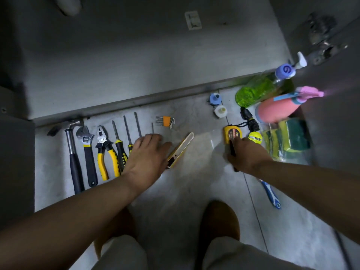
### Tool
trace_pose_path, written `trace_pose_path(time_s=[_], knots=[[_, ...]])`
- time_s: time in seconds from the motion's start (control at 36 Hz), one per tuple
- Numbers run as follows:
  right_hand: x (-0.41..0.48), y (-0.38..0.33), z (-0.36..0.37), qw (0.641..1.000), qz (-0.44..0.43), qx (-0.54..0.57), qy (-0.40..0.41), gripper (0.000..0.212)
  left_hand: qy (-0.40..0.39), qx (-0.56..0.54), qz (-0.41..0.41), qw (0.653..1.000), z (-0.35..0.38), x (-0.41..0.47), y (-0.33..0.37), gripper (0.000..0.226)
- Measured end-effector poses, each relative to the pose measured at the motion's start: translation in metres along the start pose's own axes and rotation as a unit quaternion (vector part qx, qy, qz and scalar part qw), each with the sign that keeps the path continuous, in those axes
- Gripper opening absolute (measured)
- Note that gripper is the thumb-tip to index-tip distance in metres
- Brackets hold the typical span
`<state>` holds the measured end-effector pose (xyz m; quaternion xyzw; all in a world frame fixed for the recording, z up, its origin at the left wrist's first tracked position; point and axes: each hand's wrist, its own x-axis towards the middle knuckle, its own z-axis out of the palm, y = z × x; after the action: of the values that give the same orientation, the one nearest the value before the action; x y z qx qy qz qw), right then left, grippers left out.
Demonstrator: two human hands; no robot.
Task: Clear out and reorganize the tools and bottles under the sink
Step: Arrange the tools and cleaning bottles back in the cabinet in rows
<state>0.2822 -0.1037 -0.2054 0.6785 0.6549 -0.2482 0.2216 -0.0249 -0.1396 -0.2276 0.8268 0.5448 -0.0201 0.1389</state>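
Observation:
On the floor tiles lies a row of tools: hammer, adjustable wrench, yellow pliers and three screwdrivers. My left hand lies flat over the screwdriver handles, fingers straight, thumb beside the yellow utility knife. My right hand grips a thin black tool and touches the yellow tape measure. A green bottle and a pink spray bottle lie at the right.
An orange hex key set, a blue cap, a white cap, a yellow tape roll, packed sponges and a blue brush lie around. The steel cabinet floor is behind; my brown slippers are below.

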Motion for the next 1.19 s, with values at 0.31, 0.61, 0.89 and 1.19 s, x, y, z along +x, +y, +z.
trace_pose_path(time_s=[0.31, 0.61, 0.89, 1.19], knots=[[-0.003, -0.036, 0.032, 0.996, -0.04, 0.071, -0.031, 0.023, -0.151, 0.048, 0.093, 0.983, 0.011, 0.02, 0.016, 0.094], [0.029, -0.081, 0.017, 0.987, -0.018, 0.151, -0.047, 0.023, -0.14, -0.094, -0.058, 0.984, 0.029, 0.014, 0.044, 0.091], [0.014, -0.037, 0.007, 0.985, 0.011, -0.052, 0.161, 0.052, 0.023, 0.009, -0.04, 0.999, 0.016, 0.0, 0.018, 0.053], [0.016, -0.03, 0.015, 0.991, -0.063, 0.009, 0.121, 0.057, -0.028, -0.187, -0.133, 0.973, 0.02, -0.011, 0.002, 0.021]])
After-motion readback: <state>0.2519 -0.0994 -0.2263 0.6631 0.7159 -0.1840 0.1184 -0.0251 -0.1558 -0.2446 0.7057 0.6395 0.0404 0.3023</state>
